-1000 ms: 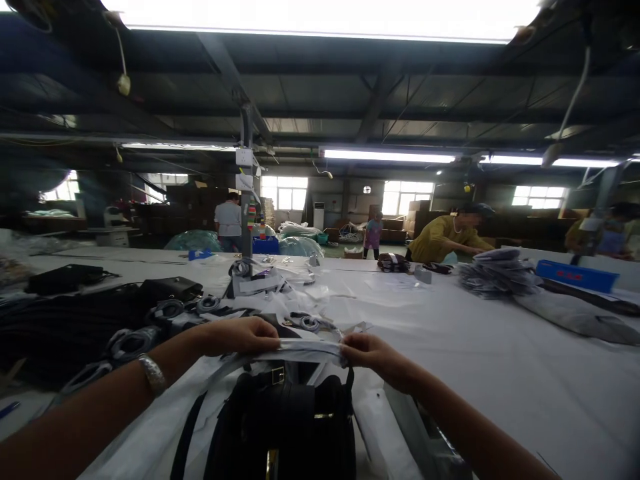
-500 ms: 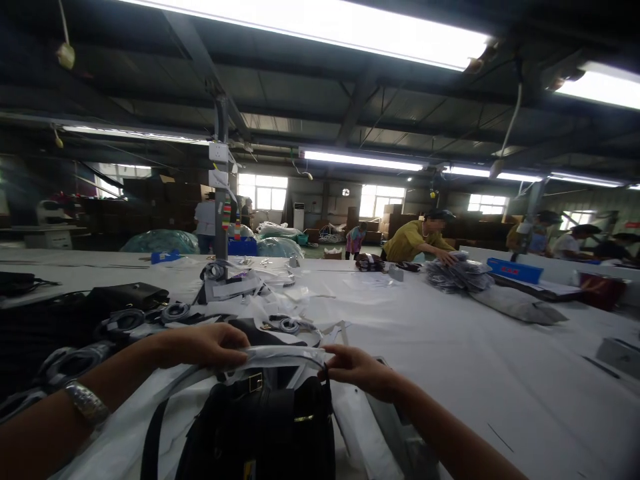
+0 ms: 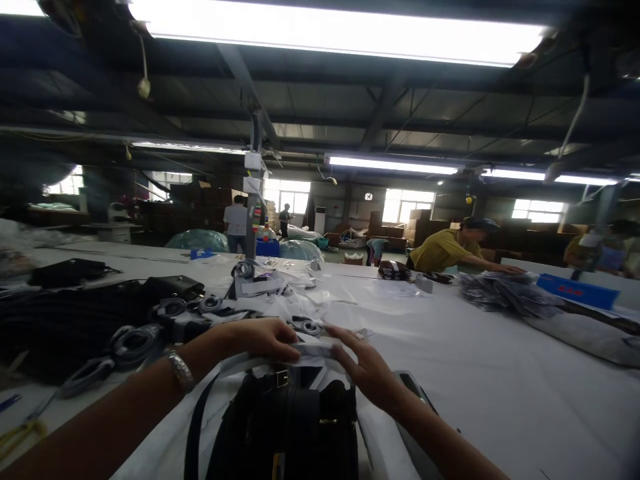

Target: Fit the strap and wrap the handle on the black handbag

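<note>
A black handbag [image 3: 290,427] with gold hardware stands in front of me on the white table [image 3: 475,373]. Over its top lies a strip of clear plastic wrap [image 3: 313,352]. My left hand [image 3: 263,339], a silver bracelet on its wrist, pinches the left end of the strip. My right hand [image 3: 363,367] lies over the strip's right end with its fingers stretched out. The bag's black strap [image 3: 193,427] hangs down on the left.
Coiled wrapped straps [image 3: 165,319] and dark bags [image 3: 70,272] cover the table's left. Loose plastic and papers [image 3: 270,287] lie ahead. A person in a yellow shirt [image 3: 445,252] reaches to a grey stack [image 3: 505,293] at the far right. Other people stand further back.
My hands came closer together over the bag top. My right hand went from pinching the plastic strip to lying flat on it. The view swung back to the left.
</note>
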### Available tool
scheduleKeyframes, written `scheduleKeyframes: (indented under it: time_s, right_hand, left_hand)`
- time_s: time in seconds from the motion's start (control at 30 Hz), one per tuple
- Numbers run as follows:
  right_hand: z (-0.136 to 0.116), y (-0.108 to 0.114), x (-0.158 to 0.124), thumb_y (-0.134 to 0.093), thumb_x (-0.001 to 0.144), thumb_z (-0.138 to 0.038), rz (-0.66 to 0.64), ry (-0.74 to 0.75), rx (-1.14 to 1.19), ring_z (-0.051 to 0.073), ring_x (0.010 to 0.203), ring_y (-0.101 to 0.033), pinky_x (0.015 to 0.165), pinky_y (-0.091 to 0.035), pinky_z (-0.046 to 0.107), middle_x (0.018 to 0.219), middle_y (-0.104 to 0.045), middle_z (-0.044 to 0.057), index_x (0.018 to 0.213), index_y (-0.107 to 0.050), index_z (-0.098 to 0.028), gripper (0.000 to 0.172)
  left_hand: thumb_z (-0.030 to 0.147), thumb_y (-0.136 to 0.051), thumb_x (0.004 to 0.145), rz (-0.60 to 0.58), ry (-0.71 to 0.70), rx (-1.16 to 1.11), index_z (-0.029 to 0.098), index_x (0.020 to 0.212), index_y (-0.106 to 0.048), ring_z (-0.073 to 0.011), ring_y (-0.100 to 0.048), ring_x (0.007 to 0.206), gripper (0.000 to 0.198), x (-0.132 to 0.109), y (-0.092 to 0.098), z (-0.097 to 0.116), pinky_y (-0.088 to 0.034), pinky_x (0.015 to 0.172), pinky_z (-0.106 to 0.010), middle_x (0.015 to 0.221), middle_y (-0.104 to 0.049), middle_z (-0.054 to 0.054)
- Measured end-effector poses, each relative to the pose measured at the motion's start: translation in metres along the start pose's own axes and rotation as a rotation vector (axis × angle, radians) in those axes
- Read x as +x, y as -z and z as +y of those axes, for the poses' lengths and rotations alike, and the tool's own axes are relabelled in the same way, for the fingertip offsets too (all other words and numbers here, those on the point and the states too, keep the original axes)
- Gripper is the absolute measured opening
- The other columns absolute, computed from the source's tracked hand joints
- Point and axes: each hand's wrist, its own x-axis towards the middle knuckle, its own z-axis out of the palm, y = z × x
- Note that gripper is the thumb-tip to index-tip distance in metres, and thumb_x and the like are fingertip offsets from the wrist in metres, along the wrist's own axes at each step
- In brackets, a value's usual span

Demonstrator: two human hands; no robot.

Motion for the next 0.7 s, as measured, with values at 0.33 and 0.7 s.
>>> scheduleKeyframes:
  time_s: [0.33, 0.7]
  right_hand:
    - [0.016, 0.001, 0.013, -0.04, 0.097, -0.045, 0.04, 0.022, -0.239, 0.023, 0.074, -0.061, 0.073, -0.047, 0.036, 0.081, -0.066, 0.006, 0.12, -0.065, -0.02, 0.042]
    - [-0.03, 0.015, 0.013, -0.06, 0.09, -0.051, -0.037, 0.101, -0.464, 0.033, 0.143, -0.035, 0.113, -0.036, 0.053, 0.158, -0.033, 0.009, 0.156, -0.021, -0.029, 0.08]
  left_hand:
    - [0.056, -0.077, 0.074, 0.058, 0.001, -0.2, 0.02, 0.098, -0.071, -0.0147, -0.057, 0.073, 0.043, -0.072, 0.006, -0.053, -0.047, 0.072, -0.027, 0.081, -0.063, -0.001]
    - [0.047, -0.067, 0.085, 0.388, -0.05, -0.121, 0.017, 0.093, -0.069, -0.0122, -0.05, 0.062, 0.032, -0.112, -0.016, -0.108, -0.039, 0.057, -0.023, 0.074, -0.062, 0.0]
